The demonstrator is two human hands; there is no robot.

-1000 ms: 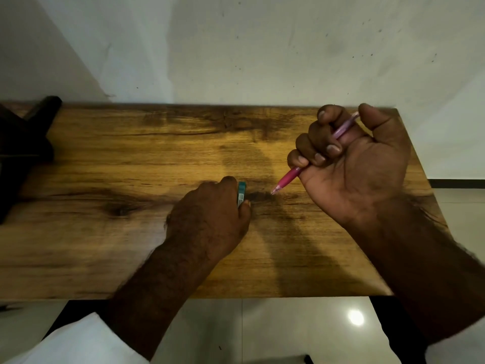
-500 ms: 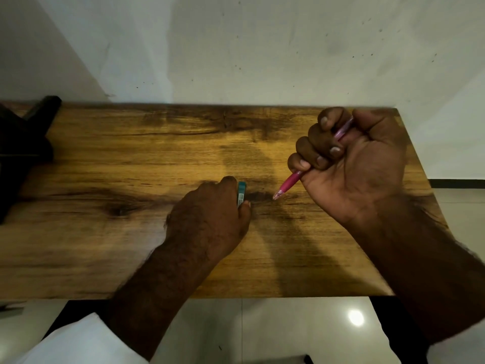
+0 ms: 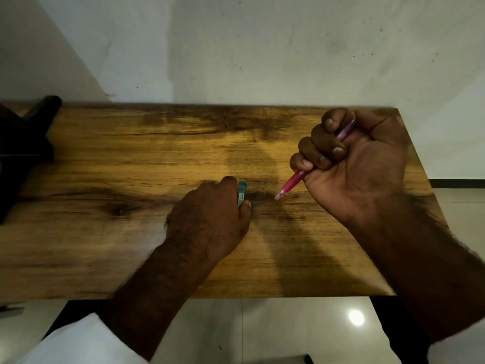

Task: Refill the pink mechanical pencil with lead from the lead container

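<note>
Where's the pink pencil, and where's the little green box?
pencil (image 3: 293, 181), head view, on its pink barrel below the right hand's fingers.
box (image 3: 242, 193), head view, on its teal edge showing past the left hand.

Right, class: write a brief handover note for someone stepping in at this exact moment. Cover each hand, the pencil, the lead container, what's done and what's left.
Left hand: on the wooden table, closed on the teal lead container.
Right hand: fisted round the pink mechanical pencil, tip pointing down-left, near the container but apart.
Done: both items picked up.
Left: no lead visible; take lead out and load the pencil.
</note>
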